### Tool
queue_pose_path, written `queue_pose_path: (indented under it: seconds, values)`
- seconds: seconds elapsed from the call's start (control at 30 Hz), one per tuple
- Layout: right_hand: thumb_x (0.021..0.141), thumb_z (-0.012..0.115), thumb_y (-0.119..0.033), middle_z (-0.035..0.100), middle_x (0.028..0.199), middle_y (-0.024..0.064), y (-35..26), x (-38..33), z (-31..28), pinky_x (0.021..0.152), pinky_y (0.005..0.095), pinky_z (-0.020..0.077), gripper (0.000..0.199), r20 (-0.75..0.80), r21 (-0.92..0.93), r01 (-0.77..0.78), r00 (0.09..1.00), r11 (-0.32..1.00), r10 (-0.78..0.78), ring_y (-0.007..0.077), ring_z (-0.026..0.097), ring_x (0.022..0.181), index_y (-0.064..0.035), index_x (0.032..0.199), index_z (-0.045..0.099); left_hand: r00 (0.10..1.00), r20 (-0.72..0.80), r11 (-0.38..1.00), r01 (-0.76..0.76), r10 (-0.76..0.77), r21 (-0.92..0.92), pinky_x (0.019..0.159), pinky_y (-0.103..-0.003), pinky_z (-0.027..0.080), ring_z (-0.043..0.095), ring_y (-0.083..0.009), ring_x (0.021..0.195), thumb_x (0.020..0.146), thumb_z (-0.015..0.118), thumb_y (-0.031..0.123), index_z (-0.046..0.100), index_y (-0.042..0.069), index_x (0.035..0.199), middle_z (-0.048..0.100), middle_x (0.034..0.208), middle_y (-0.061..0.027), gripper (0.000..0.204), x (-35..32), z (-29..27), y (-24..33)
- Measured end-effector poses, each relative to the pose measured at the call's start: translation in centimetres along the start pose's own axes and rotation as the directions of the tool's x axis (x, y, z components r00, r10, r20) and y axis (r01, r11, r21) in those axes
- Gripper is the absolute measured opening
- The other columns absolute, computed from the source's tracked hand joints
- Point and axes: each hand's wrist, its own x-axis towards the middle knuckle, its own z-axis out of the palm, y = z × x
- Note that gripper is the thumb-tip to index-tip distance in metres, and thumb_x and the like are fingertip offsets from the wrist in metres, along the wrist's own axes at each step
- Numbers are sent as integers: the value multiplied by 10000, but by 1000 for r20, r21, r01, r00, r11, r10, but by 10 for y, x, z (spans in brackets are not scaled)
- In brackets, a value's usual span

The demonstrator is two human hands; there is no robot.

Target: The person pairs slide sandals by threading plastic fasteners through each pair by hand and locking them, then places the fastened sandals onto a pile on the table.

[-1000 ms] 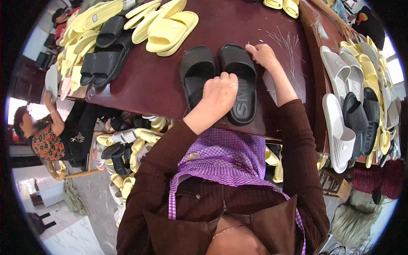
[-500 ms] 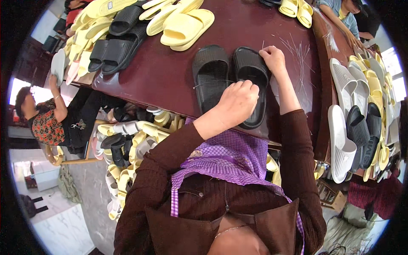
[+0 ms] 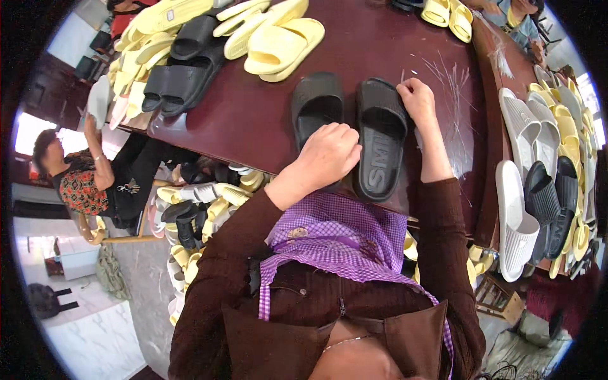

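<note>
Two black slide slippers lie side by side in front of me, toes pointing away: the left slipper [image 3: 318, 92] and the right slipper [image 3: 381, 101]. My left hand [image 3: 330, 153] is closed over the heel half of the left slipper; whatever its fingers hold is hidden. At the upper right edge of the right slipper, my right hand [image 3: 418, 101] has its fingertips pinched together. A thin whitish strand [image 3: 401, 76] sticks up from that pinch.
Loose clear strands [image 3: 453, 95] are scattered on the dark red table [image 3: 380, 38]. Yellow slippers [image 3: 278, 47] and black slippers [image 3: 190, 69] are piled at the far left. More slippers [image 3: 519, 209] line the right side. A person [image 3: 82, 171] sits at left, another at the far right.
My left hand has moved left, off the right slipper and onto the left one. The strand that crossed the left slipper is out of sight. My right hand remains near the right slipper's edge.
</note>
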Motion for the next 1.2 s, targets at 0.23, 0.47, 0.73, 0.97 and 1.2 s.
queue_pose_path:
  seconds: [0.23, 0.47, 0.73, 0.97, 1.2]
  values:
    - [795, 590, -176, 626, 800, 206, 4, -10, 1, 695, 412, 480, 172, -131, 51, 115, 986, 992, -108, 376, 609, 813, -5, 805, 607, 998, -47, 994, -38, 43, 98, 696, -398, 442, 523, -331, 775, 772, 554, 29, 476, 1, 817, 505, 805, -172, 94, -3, 6, -46]
    - [817, 581, -127, 632, 753, 173, -3, -19, 0, 643, 363, 483, 123, -167, 208, 134, 981, 969, -100, 309, 632, 720, -5, 836, 594, 996, 28, 994, 79, -81, 75, 708, -419, 441, 513, -380, 802, 798, 497, -19, 453, -10, 886, 493, 842, -198, 99, -4, 17, -48]
    - [826, 576, -114, 620, 758, 173, -15, -13, -4, 646, 350, 478, 112, -227, 379, 244, 960, 893, -166, 309, 622, 716, -10, 866, 592, 976, 53, 977, 206, -209, 59, 702, -447, 432, 510, -411, 799, 806, 461, -23, 436, -19, 866, 497, 830, -230, 65, 4, 31, -65]
    - [836, 529, -56, 602, 706, 61, -46, 21, 2, 618, 270, 459, 81, -3, 432, 311, 939, 847, -343, 131, 570, 662, 5, 832, 583, 976, 64, 970, 200, -210, 137, 708, -466, 436, 526, -412, 799, 808, 440, 1, 433, -16, 859, 518, 834, -237, 54, 7, 25, -62]
    - [821, 553, -74, 616, 742, 30, -80, 46, 36, 614, 261, 456, 92, 325, 490, 291, 814, 822, -481, 121, 559, 664, 10, 827, 591, 979, 46, 968, 186, -196, 166, 712, -464, 447, 541, -397, 801, 804, 433, 6, 436, -10, 867, 527, 838, -225, 65, 4, 27, -61]
